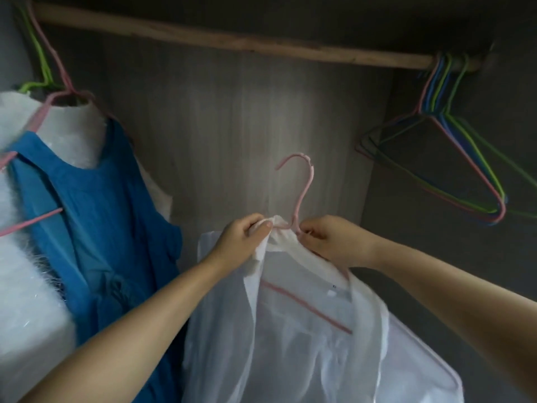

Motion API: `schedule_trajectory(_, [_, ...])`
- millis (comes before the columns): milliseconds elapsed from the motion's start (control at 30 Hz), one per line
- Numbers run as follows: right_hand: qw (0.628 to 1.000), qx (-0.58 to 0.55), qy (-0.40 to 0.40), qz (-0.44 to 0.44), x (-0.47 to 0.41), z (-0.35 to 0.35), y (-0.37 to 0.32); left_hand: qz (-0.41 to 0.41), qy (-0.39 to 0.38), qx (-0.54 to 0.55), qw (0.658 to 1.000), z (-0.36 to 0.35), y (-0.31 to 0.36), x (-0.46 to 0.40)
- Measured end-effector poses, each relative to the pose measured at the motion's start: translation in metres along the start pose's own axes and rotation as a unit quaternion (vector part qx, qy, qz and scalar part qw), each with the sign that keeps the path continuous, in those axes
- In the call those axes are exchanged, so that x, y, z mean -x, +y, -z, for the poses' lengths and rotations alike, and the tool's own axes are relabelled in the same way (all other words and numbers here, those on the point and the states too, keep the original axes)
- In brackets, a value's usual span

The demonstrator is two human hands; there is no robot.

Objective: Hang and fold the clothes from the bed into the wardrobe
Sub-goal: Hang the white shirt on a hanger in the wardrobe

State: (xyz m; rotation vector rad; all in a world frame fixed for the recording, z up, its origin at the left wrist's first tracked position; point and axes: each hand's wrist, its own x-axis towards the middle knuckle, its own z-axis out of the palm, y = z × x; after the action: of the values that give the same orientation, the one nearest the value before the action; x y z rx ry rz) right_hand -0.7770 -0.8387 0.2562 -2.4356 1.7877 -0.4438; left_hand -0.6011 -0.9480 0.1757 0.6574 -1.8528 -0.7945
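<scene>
Head view shows two hands inside the wardrobe, holding a white shirt (305, 330) on a pink hanger (296, 199). It is below the wooden rail (232, 42), not hooked on yet. The left hand (241, 239) pinches the collar cloth just beside the hanger's neck. The right hand (328, 242) pinches the hanger and cloth on the other side. The shirt looks thin, soft and light, and it may slip off the smooth wire. I think holding the hanger neck is best. A blue dress (96, 213) hangs at the left, and empty hangers (453, 146) hang at the right.
</scene>
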Motion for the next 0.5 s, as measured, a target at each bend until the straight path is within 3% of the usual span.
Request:
schedule_trajectory(100, [0.997, -0.055, 0.053, -0.023, 0.0, 0.014, 0.01, 0.035, -0.039, -0.046, 0.998, 0.027, -0.026, 0.009])
schedule_trajectory(267, [0.964, -0.264, 0.002, -0.032, 0.004, 0.038, 0.015, 0.111, 0.006, -0.141, 0.984, 0.069, -0.063, 0.016])
schedule_trajectory(433, [0.935, -0.347, -0.035, -0.058, -0.004, 0.041, 0.007, 0.19, 0.1, -0.134, 0.967, 0.069, -0.078, 0.01])
schedule_trajectory(500, [0.95, -0.296, -0.081, -0.054, -0.003, 0.036, 0.004, 0.19, 0.113, -0.14, 0.965, 0.067, -0.08, 0.011])
